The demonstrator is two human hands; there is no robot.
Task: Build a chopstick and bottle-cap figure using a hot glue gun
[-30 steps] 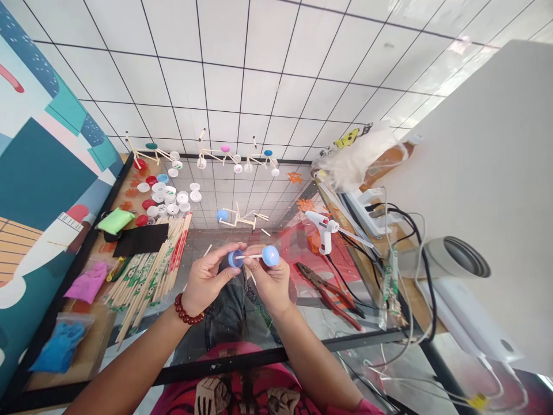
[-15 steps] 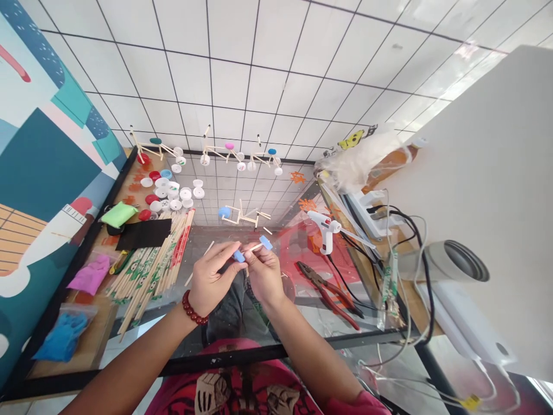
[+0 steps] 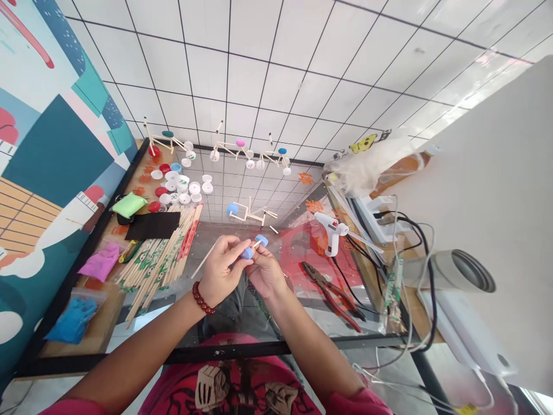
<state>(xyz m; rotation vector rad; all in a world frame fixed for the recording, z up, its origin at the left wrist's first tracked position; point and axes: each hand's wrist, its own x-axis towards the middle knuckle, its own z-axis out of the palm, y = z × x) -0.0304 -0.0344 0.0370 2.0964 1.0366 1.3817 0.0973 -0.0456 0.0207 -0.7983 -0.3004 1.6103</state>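
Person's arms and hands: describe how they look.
The left hand is ungloved, with a bracelet of round, dark red beads at its wrist. The right hand is ungloved, its wrist unadorned. Pinkish-red sleeves leave the forearms uncovered.

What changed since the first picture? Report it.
The right hand moved left, closer to the left hand. The two blue caps on the stick turned edge-on and now appear closer together. Nothing was visibly released. The glue gun and pliers stayed put.
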